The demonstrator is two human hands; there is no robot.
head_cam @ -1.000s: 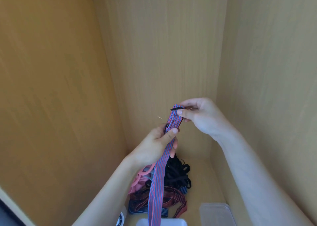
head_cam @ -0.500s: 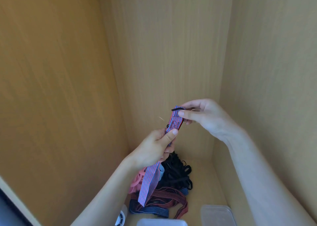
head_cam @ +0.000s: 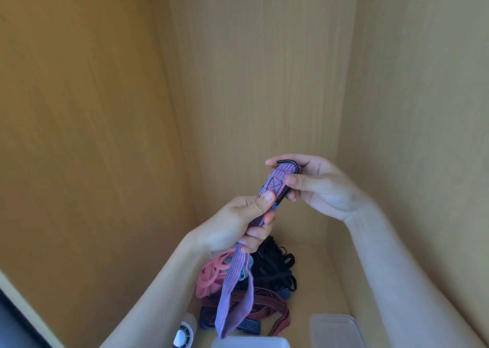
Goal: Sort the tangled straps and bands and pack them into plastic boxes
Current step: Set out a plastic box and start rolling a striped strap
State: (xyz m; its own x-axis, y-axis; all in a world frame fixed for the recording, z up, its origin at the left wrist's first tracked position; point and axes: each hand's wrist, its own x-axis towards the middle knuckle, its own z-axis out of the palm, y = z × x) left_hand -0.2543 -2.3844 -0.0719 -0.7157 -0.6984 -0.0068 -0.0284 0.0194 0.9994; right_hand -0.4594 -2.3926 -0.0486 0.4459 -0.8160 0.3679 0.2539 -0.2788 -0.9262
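Above the pile [head_cam: 260, 284], both hands are gripping 1 striped strap [head_cam: 274, 186]: left hand [head_cam: 238, 227] pinching its middle, right hand [head_cam: 315, 182] pinching the hooked end; tail is hanging over a box [head_cam: 250, 342].

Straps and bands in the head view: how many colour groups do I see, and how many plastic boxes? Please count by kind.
Blue-red striped strap, held by left hand and right hand: 1
Pink heap of bands: 1
Black heap of bands: 1
Dark red striped heap of straps: 1
Clear plastic boxes: 2
Total: 6
Single bands inside the heaps cannot be counted.
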